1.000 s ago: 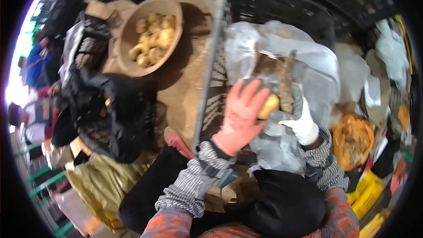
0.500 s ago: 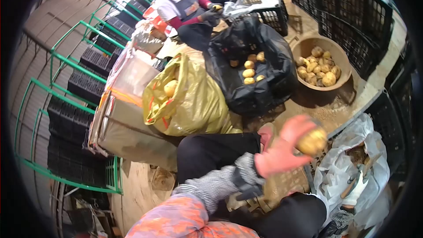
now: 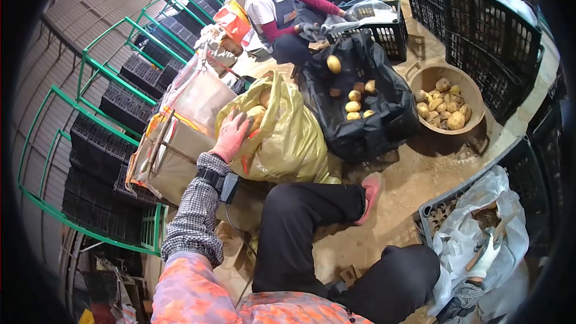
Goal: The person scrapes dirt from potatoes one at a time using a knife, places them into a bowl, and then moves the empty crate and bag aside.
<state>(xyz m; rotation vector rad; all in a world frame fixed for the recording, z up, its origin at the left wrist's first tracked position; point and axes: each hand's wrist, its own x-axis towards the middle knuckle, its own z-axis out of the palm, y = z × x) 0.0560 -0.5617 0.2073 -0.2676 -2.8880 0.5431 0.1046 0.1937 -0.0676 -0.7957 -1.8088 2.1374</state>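
Observation:
My left hand (image 3: 231, 135), in a pink glove with dirty fingertips, is at the mouth of a yellow woven sack (image 3: 291, 150). Its fingers are outstretched, touching or just beside a potato (image 3: 257, 117) inside the sack. My right hand (image 3: 489, 255), in a white glove with grey fingertips, is low at the right over a white plastic bag (image 3: 447, 252) lining a crate. Its fingers are closed around something thin and brownish that I cannot make out. A single potato (image 3: 333, 64) hangs in the air over a crate lined with black plastic (image 3: 327, 105), where several potatoes lie.
A tan basin (image 3: 477, 108) full of potatoes stands at the right. Stacked black crates (image 3: 486, 30) line the right side. A co-worker (image 3: 282, 18) sits at the back beside a black crate (image 3: 393, 33). Green metal racks (image 3: 108, 129) with crates stand at the left.
My left hand has swung from the right, where it held a potato, to the sack at the left. That potato has left the hand. My right hand has stayed over the white bag.

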